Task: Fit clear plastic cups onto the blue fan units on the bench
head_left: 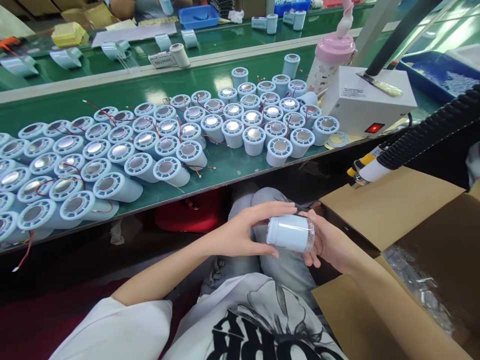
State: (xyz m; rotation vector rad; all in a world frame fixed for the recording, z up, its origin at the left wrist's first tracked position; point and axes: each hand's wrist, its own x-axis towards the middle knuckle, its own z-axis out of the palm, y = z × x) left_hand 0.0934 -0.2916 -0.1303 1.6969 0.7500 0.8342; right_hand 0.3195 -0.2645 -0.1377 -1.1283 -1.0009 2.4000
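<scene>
Over my lap I hold a light blue cylindrical housing [288,232] on its side, a clear plastic cover around its right end. My left hand [245,230] grips it from the left, thumb and fingers along its top and bottom. From the right, my right hand [326,240] closes on the clear end, its fingers partly hidden behind. On the green bench ahead stand many similar light blue housings [137,162], with silver discs on their upper ends and thin red and black wires coming from some.
To my right is an open cardboard box [390,210] with clear plastic covers [420,285] inside. A grey box with a red switch [369,100] and a pink bottle [333,57] stand on the bench. A black corrugated hose [431,130] crosses the right side.
</scene>
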